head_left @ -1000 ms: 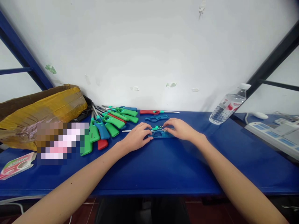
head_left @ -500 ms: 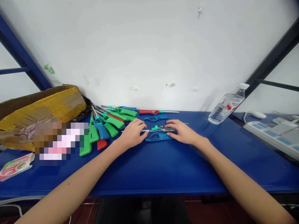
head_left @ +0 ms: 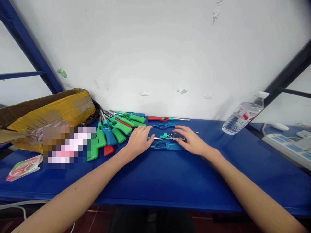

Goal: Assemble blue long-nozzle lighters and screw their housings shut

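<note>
An opened blue lighter shell (head_left: pixel 165 145) lies on the blue table (head_left: pixel 170 174) between my hands. Above it rests the lighter's inner part (head_left: pixel 167 137), a thin metal rod with a teal trigger piece. My left hand (head_left: pixel 139 141) pinches the rod's left end with curled fingers. My right hand (head_left: pixel 190 141) lies over the right end of the shell and inner part, fingers bent down on them. A second blue shell half (head_left: pixel 165 125) and a red long lighter (head_left: pixel 165 118) lie just behind, near the wall.
A heap of green, blue and red long lighters (head_left: pixel 114 129) sits left of my hands. A taped cardboard box (head_left: pixel 46 113) stands at far left, with a small packet (head_left: pixel 23 166) near the table's front edge. At right are a tilted water bottle (head_left: pixel 244 115) and a power strip (head_left: pixel 286 144).
The view has shifted slightly. The metal rod part was lifted off the blue shell and now sits just behind it; both hands stay on the pieces.
</note>
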### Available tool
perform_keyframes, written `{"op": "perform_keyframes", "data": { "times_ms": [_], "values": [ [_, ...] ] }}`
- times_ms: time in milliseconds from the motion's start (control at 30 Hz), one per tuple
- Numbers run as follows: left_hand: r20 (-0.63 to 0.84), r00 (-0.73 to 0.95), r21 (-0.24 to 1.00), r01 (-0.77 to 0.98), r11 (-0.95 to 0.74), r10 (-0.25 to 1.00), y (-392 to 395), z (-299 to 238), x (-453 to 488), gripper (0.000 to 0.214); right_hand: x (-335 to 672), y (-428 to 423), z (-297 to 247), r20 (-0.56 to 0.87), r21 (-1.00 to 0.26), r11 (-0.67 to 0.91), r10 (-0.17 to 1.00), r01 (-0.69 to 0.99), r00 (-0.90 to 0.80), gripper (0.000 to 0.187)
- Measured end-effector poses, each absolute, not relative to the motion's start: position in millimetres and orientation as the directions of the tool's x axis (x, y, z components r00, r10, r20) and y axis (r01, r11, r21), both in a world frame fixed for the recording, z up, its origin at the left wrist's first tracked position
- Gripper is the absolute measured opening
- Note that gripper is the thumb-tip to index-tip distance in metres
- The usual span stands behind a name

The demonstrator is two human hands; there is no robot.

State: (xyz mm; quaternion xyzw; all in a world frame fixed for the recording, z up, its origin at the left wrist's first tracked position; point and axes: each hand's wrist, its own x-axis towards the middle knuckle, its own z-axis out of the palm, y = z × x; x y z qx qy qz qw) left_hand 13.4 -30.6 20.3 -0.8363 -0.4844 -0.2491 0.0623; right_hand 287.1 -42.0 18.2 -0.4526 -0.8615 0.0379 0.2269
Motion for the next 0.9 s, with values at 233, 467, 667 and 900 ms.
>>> {"op": "perform_keyframes", "data": {
  "times_ms": [233,467,667,900],
  "values": [
    [0.547,0.417,0.138,0.81,-0.57,0.726,-32.7,21.9,17.0,0.026,300.3,-30.3,15.7,0.424,-0.269,0.575,0.791,0.773,-0.441,0.036],
    [0.555,0.324,0.129,0.876,-0.464,0.766,-30.7,24.4,14.0,0.018,297.5,-32.3,18.2,0.437,-0.276,0.587,0.782,0.761,-0.445,0.038],
    [0.523,0.56,0.15,0.681,-0.717,0.642,-32.7,23.5,14.7,0.028,293.4,-33.4,15.2,0.504,-0.28,0.562,0.776,0.778,-0.379,0.025],
    [0.434,0.734,0.144,0.517,-0.844,0.523,-36.8,17.7,17.5,0.041,288.5,-17.6,5.8,0.522,-0.36,0.5,0.808,0.788,-0.274,0.024]
  ]
}}
